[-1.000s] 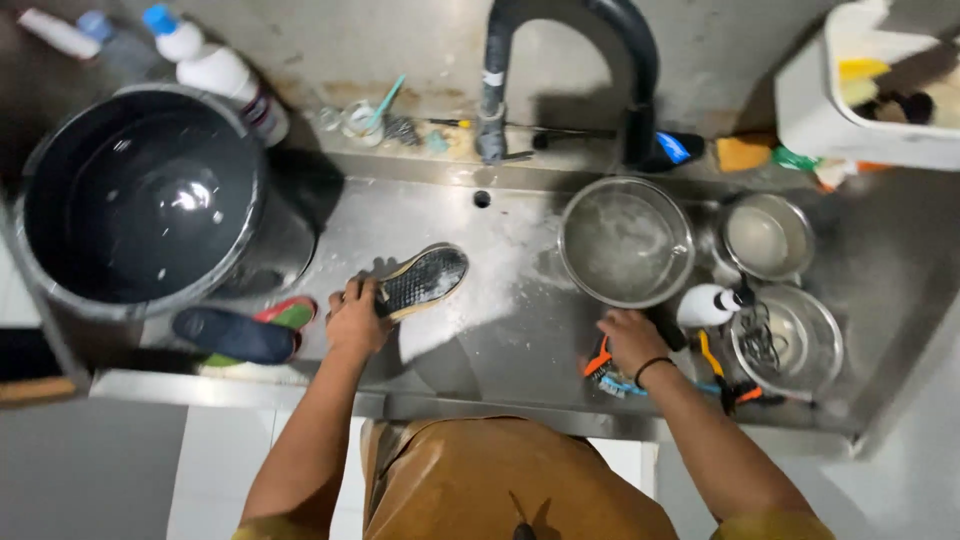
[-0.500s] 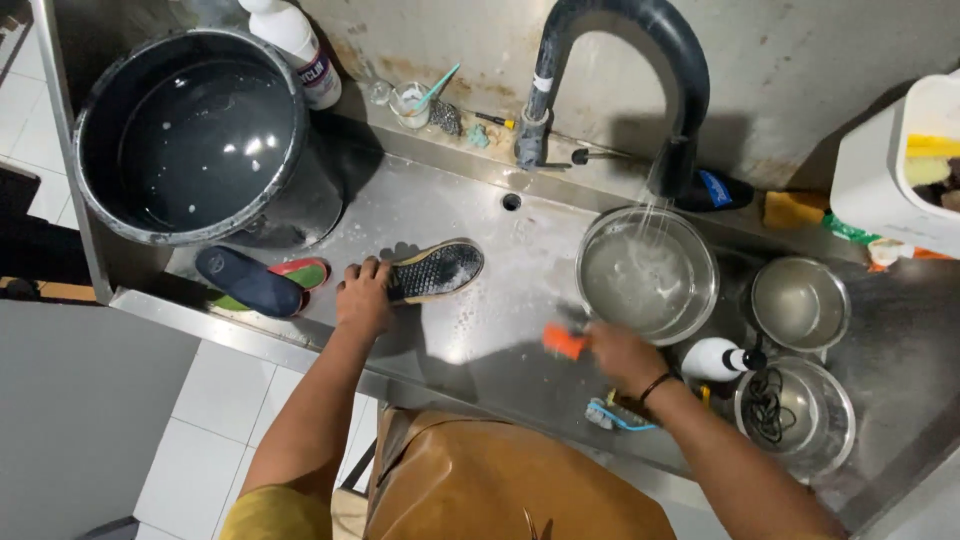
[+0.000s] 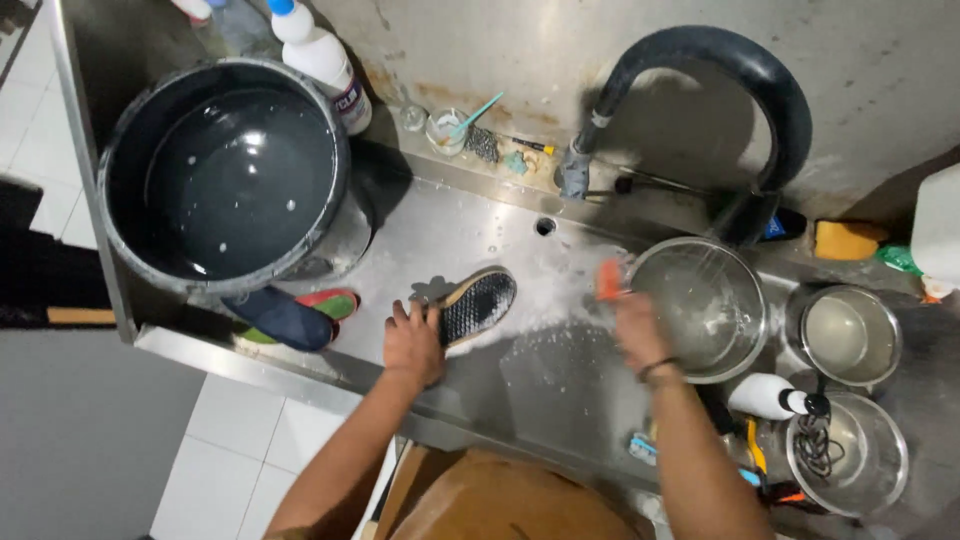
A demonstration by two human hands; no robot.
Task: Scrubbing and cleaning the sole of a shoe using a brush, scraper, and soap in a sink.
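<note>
My left hand point(image 3: 413, 343) presses on the heel of a dark shoe point(image 3: 474, 305) that lies sole-up on the wet steel counter point(image 3: 540, 370). My right hand point(image 3: 634, 325) is blurred and holds an orange brush point(image 3: 607, 279) beside the rim of a steel bowl point(image 3: 700, 307) filled with water. The brush is between the shoe and the bowl, above soapy foam.
A big dark bucket of water point(image 3: 230, 180) stands at the left, with a blue insole and red-green items point(image 3: 300, 312) below it. A black hose point(image 3: 720, 90) arcs over the bowl. Two smaller steel bowls point(image 3: 850, 335) and a white bottle point(image 3: 765, 397) sit at right.
My right hand picked up the orange brush from the counter's front edge and brought it up beside the water bowl. My left hand stayed on the shoe.
</note>
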